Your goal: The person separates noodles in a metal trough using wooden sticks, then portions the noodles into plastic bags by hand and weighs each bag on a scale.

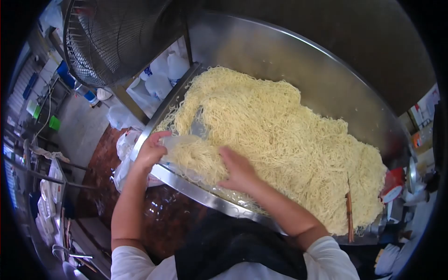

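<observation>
A big heap of pale yellow noodles fills the stainless steel trough in front of me. My left hand pinches the mouth of a clear plastic bag at the trough's left front edge. A loose portion of noodles lies in and over the bag's opening. Against the right side of this portion rests my right hand, thumb and fingers spread apart, palm toward the bag. Long wooden sticks stand in the heap at the right.
A large fan stands at the upper left. White plastic jugs sit behind the trough's left end. Plastic bags hang outside its left edge, above the wet reddish floor. At the far right are a red container and metal bowls.
</observation>
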{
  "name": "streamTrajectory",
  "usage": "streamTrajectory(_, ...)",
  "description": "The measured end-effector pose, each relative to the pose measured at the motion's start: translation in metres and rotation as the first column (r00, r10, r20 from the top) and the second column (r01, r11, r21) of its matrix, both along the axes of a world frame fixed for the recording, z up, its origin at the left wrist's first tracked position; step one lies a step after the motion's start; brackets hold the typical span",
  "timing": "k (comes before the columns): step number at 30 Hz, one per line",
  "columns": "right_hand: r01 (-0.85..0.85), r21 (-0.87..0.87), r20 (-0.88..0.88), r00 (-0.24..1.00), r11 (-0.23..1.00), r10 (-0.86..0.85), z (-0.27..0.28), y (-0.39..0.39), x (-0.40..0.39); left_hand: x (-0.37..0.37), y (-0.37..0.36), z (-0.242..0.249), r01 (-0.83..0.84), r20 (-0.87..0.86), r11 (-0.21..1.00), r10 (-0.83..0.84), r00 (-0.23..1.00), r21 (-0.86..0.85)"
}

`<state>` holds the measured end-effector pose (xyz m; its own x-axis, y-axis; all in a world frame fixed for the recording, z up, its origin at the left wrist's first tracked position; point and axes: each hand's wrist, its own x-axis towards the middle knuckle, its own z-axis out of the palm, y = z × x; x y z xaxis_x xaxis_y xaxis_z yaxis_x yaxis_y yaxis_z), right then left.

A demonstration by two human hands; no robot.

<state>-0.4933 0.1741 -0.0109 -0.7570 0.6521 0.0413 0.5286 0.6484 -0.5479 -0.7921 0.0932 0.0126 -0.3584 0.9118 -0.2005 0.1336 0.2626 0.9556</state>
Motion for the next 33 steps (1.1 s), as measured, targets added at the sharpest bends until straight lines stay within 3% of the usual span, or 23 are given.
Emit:
streamTrajectory(1,-0.039,0.069,0.003,0.999,0.997,0.039,-0.014,-0.004,-0.012,-0.002,0.000,-0.009,-0.093,-0.056,0.996,0.093,0.994,0.005)
streamTrajectory(2,0.012,-0.044,-0.013,1.000,0.999,-0.013,-0.011,-0.001,-0.017,0.004,-0.001,-0.007,-0.136,-0.347,0.991,0.133,0.929,0.017)
streamTrajectory(4,0.101,-0.269,-0.028,0.993,0.958,-0.113,0.007,0.010,-0.030,0.028,0.005,0.002,-0.074,-0.514,0.981,0.158,0.843,0.179)
streamTrajectory(5,0.047,-0.198,-0.119,0.990,0.979,-0.071,0.020,0.008,-0.036,0.046,0.009,0.008,-0.038,-0.586,0.969,0.179,0.790,0.245)
streamTrajectory(7,-0.042,-0.058,-0.275,0.961,0.997,0.024,0.067,-0.005,-0.051,0.120,0.014,0.075,-0.014,-0.490,0.995,0.063,0.870,0.104)
streamTrajectory(8,-0.026,-0.186,-0.027,0.999,0.982,0.022,0.074,-0.006,-0.068,0.135,0.015,0.089,0.052,-0.488,0.987,0.030,0.872,0.155)
streamTrajectory(10,-0.158,-0.183,-0.062,0.987,0.970,0.149,0.031,0.010,-0.084,0.152,0.023,0.107,0.184,-0.502,0.944,-0.023,0.865,0.273)
streamTrajectory(11,-0.227,-0.180,-0.086,0.973,0.957,0.214,0.002,0.022,-0.093,0.145,0.027,0.101,0.140,-0.416,0.954,-0.018,0.909,0.265)
streamTrajectory(12,-0.387,-0.235,0.333,0.829,0.892,0.448,-0.017,0.039,-0.107,0.129,0.030,0.083,0.099,-0.331,0.965,-0.013,0.944,0.244)
streamTrajectory(13,-0.365,-0.290,0.234,0.869,0.885,0.435,0.005,0.044,-0.100,0.111,0.032,0.061,0.062,-0.246,0.974,-0.006,0.969,0.219)
streamTrajectory(14,-0.346,-0.342,0.137,0.902,0.874,0.411,0.049,0.050,-0.078,0.096,0.031,0.036,0.028,-0.201,0.921,0.055,0.978,0.389)
streamTrajectory(15,-0.331,-0.397,0.046,0.924,0.856,0.379,0.070,0.053,-0.062,0.090,0.028,0.043,-0.029,-0.077,0.946,0.057,0.995,0.322)
streamTrajectory(17,-0.193,-0.106,-0.211,0.963,0.976,0.168,0.049,0.051,-0.044,0.087,0.016,0.068,-0.133,0.183,0.978,0.103,0.978,0.161)
streamTrajectory(18,-0.075,0.035,-0.358,0.930,0.997,0.082,0.036,0.049,-0.039,0.091,0.018,0.074,-0.189,0.221,0.968,0.150,0.964,0.168)
streamTrajectory(21,-0.066,0.063,0.014,0.998,0.996,0.066,-0.026,0.021,-0.026,0.078,0.018,0.078,-0.330,0.283,0.930,0.277,0.918,0.163)
streamTrajectory(22,-0.032,-0.009,0.028,0.999,0.999,0.032,-0.022,0.022,-0.020,0.069,0.012,0.076,-0.342,0.330,0.926,0.277,0.903,0.158)
streamTrajectory(23,-0.001,-0.084,0.046,0.999,0.996,0.005,-0.017,0.023,-0.012,0.061,0.006,0.073,-0.325,0.390,0.937,0.254,0.885,0.127)
streamTrajectory(24,0.029,-0.164,0.067,0.998,0.986,-0.018,-0.011,0.021,-0.006,0.052,-0.001,0.064,-0.165,0.387,0.976,0.100,0.917,0.139)
streamTrajectory(25,-0.006,-0.232,-0.054,0.998,0.973,-0.007,0.004,0.019,-0.003,0.049,-0.005,0.052,0.001,0.384,0.990,-0.055,0.922,0.142)
streamTrajectory(27,-0.097,-0.334,-0.298,0.954,0.938,-0.008,0.045,0.019,-0.008,0.085,0.011,0.035,0.324,0.156,0.906,-0.374,0.914,0.272)
streamTrajectory(29,-0.148,-0.308,-0.466,0.885,0.940,-0.014,0.066,0.013,-0.023,0.107,0.026,0.006,0.487,0.088,0.832,-0.524,0.847,0.266)
streamTrajectory(33,-0.135,-0.273,-0.629,0.774,0.952,-0.070,0.066,0.008,-0.031,0.118,0.033,-0.035,0.485,0.309,0.873,-0.451,0.837,-0.042)
